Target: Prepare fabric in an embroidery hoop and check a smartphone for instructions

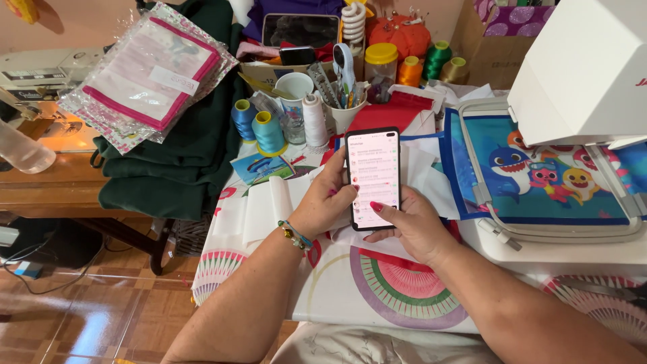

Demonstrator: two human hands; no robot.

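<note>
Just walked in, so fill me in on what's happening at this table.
A person holds a smartphone upright over the cluttered table. The left hand grips its side; the right hand supports it below, thumb on the lit screen. To the right, an embroidery machine sits over hooped cartoon-shark fabric. Thread spools stand behind.

Lit pink phone screen [373, 176]; clear pink-trimmed packets [145, 74] upper-left.
</note>
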